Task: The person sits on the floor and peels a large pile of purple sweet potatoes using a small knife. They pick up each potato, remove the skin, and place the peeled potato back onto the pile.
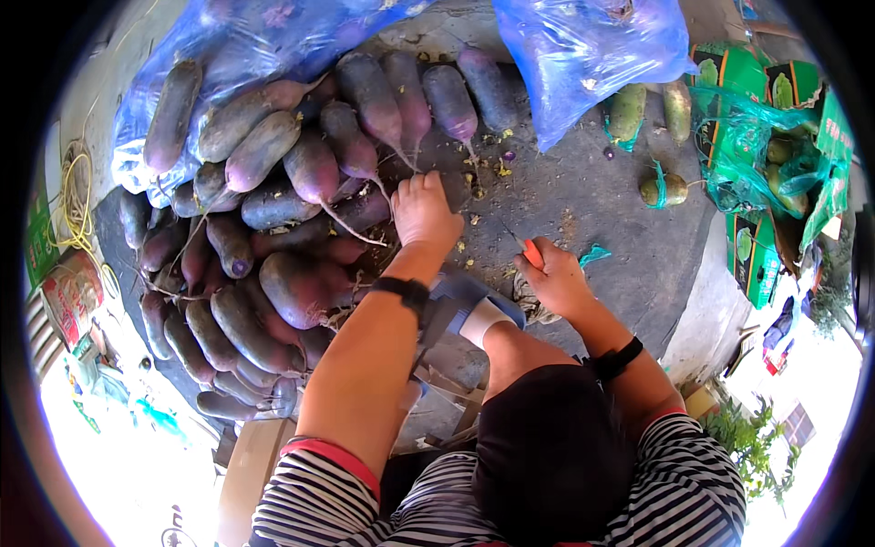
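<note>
My left hand (424,211) reaches to the right edge of the piled purple-black radishes (312,168), its fingers curled over a dark radish (454,190) that is mostly hidden behind it. My right hand (553,273) is closed around the orange handle of a knife (531,252), whose thin blade points up and left toward my left hand, apart from it. Long pale roots trail from several radishes beside my left wrist. A scrap of green net (594,256) lies right of my right hand, on the dark ground sheet (638,301).
Blue plastic bags (588,50) lie along the back. At the right are a few green radishes (626,114), green cartons (734,77) with netting, and a plant (747,442). A yellow cord (73,191) hangs at the left, and cardboard (251,469) sits near my left arm.
</note>
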A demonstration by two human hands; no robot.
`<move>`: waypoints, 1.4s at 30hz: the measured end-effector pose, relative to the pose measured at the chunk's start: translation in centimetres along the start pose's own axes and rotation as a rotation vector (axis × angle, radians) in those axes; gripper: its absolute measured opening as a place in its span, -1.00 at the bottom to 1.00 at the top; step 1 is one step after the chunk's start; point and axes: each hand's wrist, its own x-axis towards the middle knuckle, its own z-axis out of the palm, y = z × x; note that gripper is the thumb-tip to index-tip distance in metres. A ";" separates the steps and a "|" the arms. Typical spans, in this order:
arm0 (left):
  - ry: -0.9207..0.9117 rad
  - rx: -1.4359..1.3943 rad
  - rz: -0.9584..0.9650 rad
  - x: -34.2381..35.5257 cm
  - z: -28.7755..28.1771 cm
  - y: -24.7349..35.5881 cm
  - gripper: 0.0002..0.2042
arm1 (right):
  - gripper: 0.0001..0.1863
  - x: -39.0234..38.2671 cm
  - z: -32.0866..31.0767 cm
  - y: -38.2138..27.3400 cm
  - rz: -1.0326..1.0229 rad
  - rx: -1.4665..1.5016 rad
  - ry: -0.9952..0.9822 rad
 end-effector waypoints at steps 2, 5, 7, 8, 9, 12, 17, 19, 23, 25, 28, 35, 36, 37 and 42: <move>0.089 -0.198 0.080 -1.6 0.5 -0.8 -0.26 | -0.71 0.3 -0.6 -0.6 -0.088 -0.071 0.019; 0.107 -0.527 0.163 -4.5 -0.9 -0.8 -0.29 | -0.76 1.1 -1.0 -1.0 -0.255 -0.171 0.081; 0.081 -0.636 0.173 -5.9 -2.5 -0.2 -0.29 | -0.77 1.5 -1.5 -2.0 -0.350 -0.206 0.117; 0.084 -0.636 0.177 -6.4 -2.9 0.0 -0.31 | -0.77 1.6 -1.7 -2.3 -0.365 -0.205 0.112; 0.056 -0.655 0.161 -6.6 -3.2 0.2 -0.31 | -0.77 1.6 -1.9 -2.6 -0.378 -0.206 0.106; -0.001 -0.695 0.133 -7.1 -3.5 0.2 -0.32 | -0.77 1.5 -2.2 -3.0 -0.410 -0.251 0.094; -0.123 -0.822 0.092 -7.3 -4.2 0.5 -0.32 | -0.77 1.3 -2.7 -3.1 -0.475 -0.261 0.080; -0.213 -0.844 0.056 -7.6 -5.4 1.0 -0.31 | -0.78 1.2 -2.7 -2.6 -0.461 -0.281 0.068; -0.251 -0.832 0.340 -8.7 -5.9 1.0 -0.28 | -0.77 2.3 -1.9 0.2 -0.094 -0.425 -0.015; -0.287 -0.919 0.307 -9.4 -6.3 2.1 -0.28 | -0.74 3.5 -2.7 2.0 0.049 -0.475 -0.045; -0.267 -0.989 0.187 -9.7 -6.3 2.0 -0.29 | -0.72 3.4 -2.6 1.2 0.036 -0.428 -0.012; 0.100 -0.427 0.051 -9.6 -7.3 0.7 -0.22 | -0.68 2.5 -0.4 1.7 -0.039 -0.340 -0.083; 0.056 -0.393 -0.018 -9.7 -8.0 0.4 -0.17 | -0.69 2.2 -0.2 2.0 -0.051 -0.310 -0.097; 0.049 -0.291 -0.016 -9.8 -8.1 -0.2 -0.16 | -0.69 2.1 -0.2 1.8 -0.059 -0.288 -0.108; -0.021 0.123 0.042 -9.3 -5.4 -3.7 -0.25 | -0.70 2.1 0.9 0.6 -0.102 -0.219 -0.139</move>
